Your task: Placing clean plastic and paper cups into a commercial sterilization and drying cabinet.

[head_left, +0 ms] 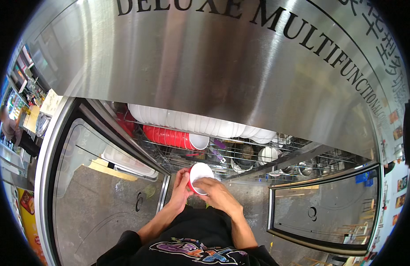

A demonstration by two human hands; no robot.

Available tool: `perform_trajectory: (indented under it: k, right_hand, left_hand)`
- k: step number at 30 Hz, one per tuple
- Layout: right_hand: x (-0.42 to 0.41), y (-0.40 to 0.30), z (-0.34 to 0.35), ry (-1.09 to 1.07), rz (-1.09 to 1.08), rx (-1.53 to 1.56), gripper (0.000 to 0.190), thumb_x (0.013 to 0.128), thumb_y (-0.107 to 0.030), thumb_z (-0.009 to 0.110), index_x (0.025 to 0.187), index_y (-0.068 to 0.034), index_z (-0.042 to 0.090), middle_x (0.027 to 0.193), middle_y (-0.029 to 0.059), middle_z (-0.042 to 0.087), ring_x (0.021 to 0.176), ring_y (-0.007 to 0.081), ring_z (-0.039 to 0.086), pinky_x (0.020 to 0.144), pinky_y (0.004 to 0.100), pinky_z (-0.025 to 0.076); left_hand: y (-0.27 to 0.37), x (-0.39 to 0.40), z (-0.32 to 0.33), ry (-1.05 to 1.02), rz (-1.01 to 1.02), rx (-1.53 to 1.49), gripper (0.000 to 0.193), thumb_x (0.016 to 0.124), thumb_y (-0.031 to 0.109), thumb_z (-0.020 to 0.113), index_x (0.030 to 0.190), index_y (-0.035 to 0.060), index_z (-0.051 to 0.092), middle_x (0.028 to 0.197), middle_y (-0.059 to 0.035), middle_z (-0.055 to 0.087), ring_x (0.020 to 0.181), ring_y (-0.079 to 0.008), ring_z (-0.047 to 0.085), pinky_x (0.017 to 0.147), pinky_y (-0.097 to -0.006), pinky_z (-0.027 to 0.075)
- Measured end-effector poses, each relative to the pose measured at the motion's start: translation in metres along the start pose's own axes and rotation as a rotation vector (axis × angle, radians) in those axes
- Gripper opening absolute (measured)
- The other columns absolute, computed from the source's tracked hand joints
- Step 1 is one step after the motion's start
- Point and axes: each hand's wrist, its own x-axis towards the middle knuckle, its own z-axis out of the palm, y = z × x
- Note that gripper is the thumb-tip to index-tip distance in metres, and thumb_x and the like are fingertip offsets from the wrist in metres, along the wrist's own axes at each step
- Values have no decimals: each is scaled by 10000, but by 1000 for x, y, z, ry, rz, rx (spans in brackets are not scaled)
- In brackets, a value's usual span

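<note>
A red bowl with a white inside (202, 171) is held between both hands in front of the black shirt. My left hand (180, 188) grips its left rim. My right hand (213, 191) holds the lower right side, fingers reaching over the white inside. Just beyond, wire racks stand inside a steel cabinet. A row of nested red bowls (166, 135) lies on its side on a rack, its white-lined open end facing right. Behind and above them stands a long row of white dishes (188, 122).
Two framed glass doors stand open, one at left (105, 186) and one at right (324, 209). The steel cabinet front (205, 66) bears large writing. Metal bowls (304, 169) sit on the right rack. A person (17, 133) stands far left.
</note>
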Motion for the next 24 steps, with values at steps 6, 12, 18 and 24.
perform_trajectory:
  k: [6,12,18,24]
  right_hand:
    - [-2,10,-11,34,32,205,227,934,-135,724,1102,13,689,1068,182,699,995,377,666,856,410,527]
    - [6,16,-24,280,81,125,236,931,-132,731,1115,6,679,1035,197,692,936,393,661,826,413,522]
    - [31,29,-32,398,88,-208,177,952,-115,657,1060,22,625,1003,200,641,946,414,600,823,475,469]
    - [70,58,-27,363,-27,-257,217,949,-125,652,1100,29,634,997,214,646,954,426,598,857,473,469]
  left_hand:
    - [11,-2,-3,-38,56,84,279,1098,273,497,1342,138,508,1313,-36,563,1237,-189,588,934,-419,579]
    - [21,5,-12,-93,249,421,247,1029,123,571,1268,56,576,1284,-61,588,1194,-184,595,963,-374,538]
    - [70,12,4,-96,875,1285,452,906,92,691,1329,18,550,1324,-161,559,1246,-335,545,1081,-441,434]
    - [101,61,15,-83,1046,1473,659,884,225,743,1434,-9,466,1453,-234,459,1353,-437,443,1141,-490,374]
